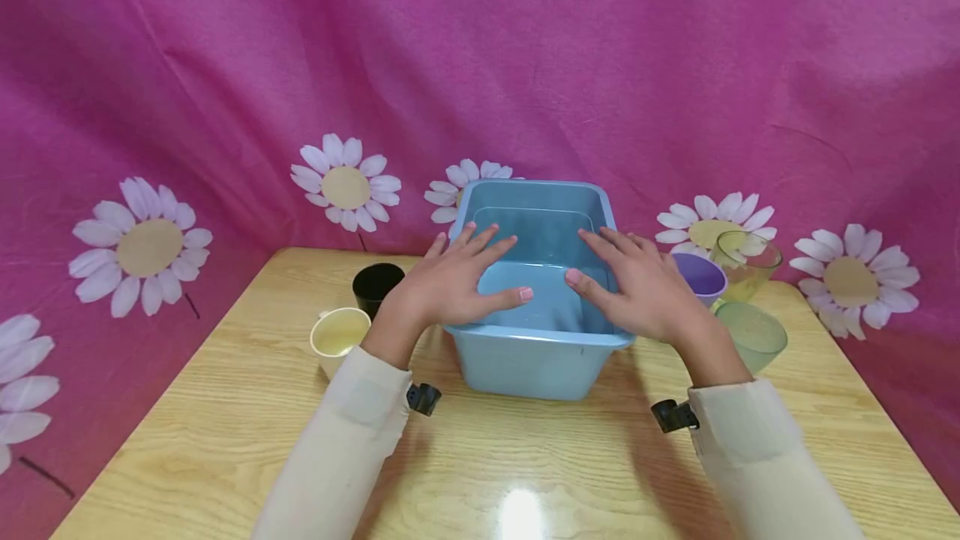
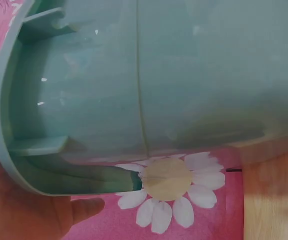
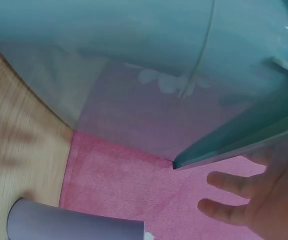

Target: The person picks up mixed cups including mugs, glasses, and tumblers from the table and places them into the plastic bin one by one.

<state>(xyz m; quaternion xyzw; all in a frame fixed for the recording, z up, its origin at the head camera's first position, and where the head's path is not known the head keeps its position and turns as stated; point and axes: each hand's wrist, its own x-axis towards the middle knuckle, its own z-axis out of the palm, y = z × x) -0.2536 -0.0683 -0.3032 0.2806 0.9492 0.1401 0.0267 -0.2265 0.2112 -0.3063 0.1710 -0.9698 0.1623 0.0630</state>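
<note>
A blue plastic tub [image 1: 532, 365] stands upright toward the back of the wooden table. Over its left rim lies my left hand [image 1: 461, 282], fingers straight and spread, thumb pointing inward across the opening. My right hand [image 1: 637, 286] mirrors it at the right rim, also with straight, spread fingers. Neither hand grips anything in the head view. Seen from the left wrist, the tub's outer wall [image 2: 184, 65] and ribbed rim fill most of the frame, with the palm close against the rim. The right wrist view shows several fingers [image 3: 229, 185] extended outside the rim.
Left of the tub are a black cup [image 1: 377, 283] and a cream mug [image 1: 341, 332]. To the right stand a purple cup [image 1: 702, 277], a clear yellowish glass [image 1: 746, 265] and a greenish translucent cup [image 1: 756, 336]. A pink flowered cloth [image 1: 480, 48] hangs behind the table [image 1: 480, 465].
</note>
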